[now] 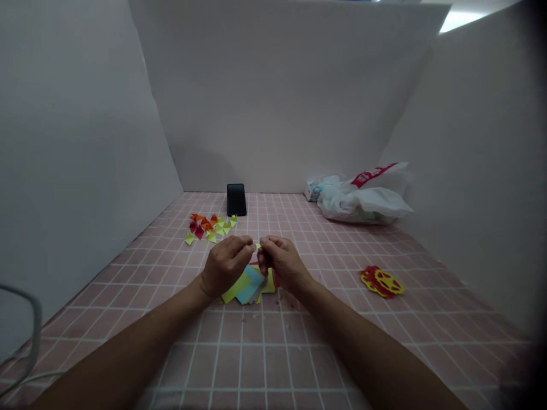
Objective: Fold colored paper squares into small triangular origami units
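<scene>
Pinching a small yellow-green paper (258, 246) just below mid-frame, between closed fingertips of left hand (227, 263) and right hand (282, 262), equally near both. Seen above fanned coloured sheets (250, 286); too small to show a long axis.

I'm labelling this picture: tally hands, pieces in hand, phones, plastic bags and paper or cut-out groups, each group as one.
Hands: 2 (left hand, right hand)
Small yellow piece: 1
Dark phone: 1
White plastic bag: 1
Pile of paper sheets: 1
Group of folded paper pieces: 1
Pile of red and yellow cut-outs: 1
Total: 8
</scene>
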Motion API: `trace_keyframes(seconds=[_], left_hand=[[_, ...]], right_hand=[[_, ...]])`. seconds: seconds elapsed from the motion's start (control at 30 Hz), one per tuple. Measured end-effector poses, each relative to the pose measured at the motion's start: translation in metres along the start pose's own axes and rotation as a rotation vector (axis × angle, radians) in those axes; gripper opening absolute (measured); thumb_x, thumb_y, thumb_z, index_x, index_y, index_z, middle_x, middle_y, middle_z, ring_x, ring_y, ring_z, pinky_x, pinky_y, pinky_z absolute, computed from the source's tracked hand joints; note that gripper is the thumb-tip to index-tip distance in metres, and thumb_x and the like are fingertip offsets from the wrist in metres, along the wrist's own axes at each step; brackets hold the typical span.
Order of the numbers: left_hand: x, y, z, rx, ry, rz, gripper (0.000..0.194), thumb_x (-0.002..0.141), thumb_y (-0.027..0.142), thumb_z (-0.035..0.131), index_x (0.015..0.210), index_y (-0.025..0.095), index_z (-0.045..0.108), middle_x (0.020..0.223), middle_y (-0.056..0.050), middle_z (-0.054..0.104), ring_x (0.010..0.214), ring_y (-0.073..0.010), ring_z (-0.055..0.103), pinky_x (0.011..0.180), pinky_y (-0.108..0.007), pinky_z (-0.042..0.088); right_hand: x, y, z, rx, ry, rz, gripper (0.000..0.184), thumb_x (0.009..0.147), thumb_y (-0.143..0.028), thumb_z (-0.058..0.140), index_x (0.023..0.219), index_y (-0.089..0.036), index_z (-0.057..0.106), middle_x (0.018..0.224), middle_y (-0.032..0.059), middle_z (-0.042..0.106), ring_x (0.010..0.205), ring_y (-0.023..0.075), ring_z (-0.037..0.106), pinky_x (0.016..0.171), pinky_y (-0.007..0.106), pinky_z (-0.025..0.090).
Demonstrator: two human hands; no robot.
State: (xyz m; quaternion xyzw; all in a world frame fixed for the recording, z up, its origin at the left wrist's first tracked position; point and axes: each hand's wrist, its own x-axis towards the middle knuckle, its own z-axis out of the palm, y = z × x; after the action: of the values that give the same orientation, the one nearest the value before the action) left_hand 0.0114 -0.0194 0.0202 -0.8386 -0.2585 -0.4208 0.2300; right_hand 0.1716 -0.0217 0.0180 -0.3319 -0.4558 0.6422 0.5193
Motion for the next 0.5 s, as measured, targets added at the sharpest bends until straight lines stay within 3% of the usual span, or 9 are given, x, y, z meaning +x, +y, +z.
trace_keyframes(seconds=[0.2,0.37,0.5], left_hand=[[-0.0012,-0.0025,-0.0012,-0.007,0.012,-0.009,0.012,0.084,0.008,0.056,0.093,0.016,0.058,0.094,-0.009,0.067,0.085,-0.0173,0.061,0.075,-0.03,0.052],[-0.0014,-0.0052,-0.0013,-0.013,0.03,-0.014,0.013,0.083,0.006,0.057,0.093,0.016,0.058,0.093,-0.01,0.065,0.088,-0.019,0.06,0.077,-0.032,0.052],[-0.0028,-0.0066,-0.0017,-0.035,0.015,-0.017,0.016,0.082,0.006,0.058,0.095,0.015,0.058,0.094,-0.01,0.064,0.088,-0.0194,0.06,0.078,-0.033,0.052]], right_hand=[[0.0017,-0.0076,-0.0082,0.051,-0.068,0.009,0.034,0.077,-0.047,0.064,0.068,-0.015,0.058,0.052,-0.0021,0.057,0.036,0.0082,0.052,0.034,0.018,0.039],[-0.0016,-0.0062,-0.0077,0.103,-0.186,0.024,0.022,0.078,-0.036,0.067,0.076,-0.015,0.06,0.057,-0.0022,0.06,0.04,0.0082,0.053,0.037,0.019,0.042],[-0.0025,-0.0031,-0.0058,0.138,-0.176,0.042,0.019,0.076,-0.03,0.07,0.078,-0.016,0.058,0.058,-0.0032,0.06,0.041,0.0078,0.053,0.038,0.018,0.042]])
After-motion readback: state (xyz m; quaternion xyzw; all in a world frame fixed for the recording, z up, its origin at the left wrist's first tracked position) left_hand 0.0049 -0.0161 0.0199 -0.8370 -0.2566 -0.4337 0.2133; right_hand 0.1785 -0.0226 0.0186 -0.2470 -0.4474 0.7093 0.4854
